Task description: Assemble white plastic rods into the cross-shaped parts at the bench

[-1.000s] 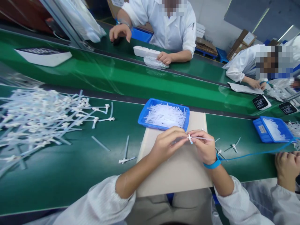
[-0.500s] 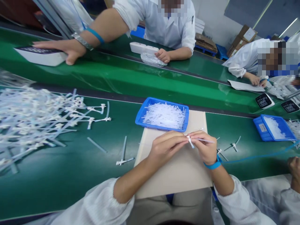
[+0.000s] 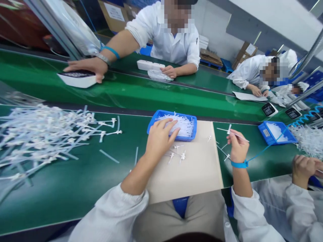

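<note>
My left hand (image 3: 160, 137) reaches over the front left of a blue tray (image 3: 151, 126). Its fingers are apart, the tips above a heap of short clear tubes (image 3: 185, 125), and I see nothing held in it. On the right, my right hand (image 3: 238, 148) pinches a white plastic tube fitting (image 3: 229, 129) with thin tube pieces sticking out. A blue wrist strap (image 3: 239, 164) circles that wrist. Under my left hand's right side, several loose white fittings (image 3: 183, 155) lie on the beige board (image 3: 191, 178). Another tube fitting (image 3: 227, 157) with tubes lies on the green table below my right hand.
A large pile of tubes with fittings (image 3: 50, 134) covers the table's left. A second blue tray (image 3: 268, 137) and more tubes (image 3: 309, 141) stand at right. Across the green conveyor (image 3: 141, 92), a co-worker's hand (image 3: 93, 67) rests on a white device (image 3: 77, 80). Another person's hand (image 3: 302, 168) is at far right.
My hands have parted from the fitting they both held. The left moved to the tray and opened; the right moved right with the fitting. The co-worker's device has shifted right in view.
</note>
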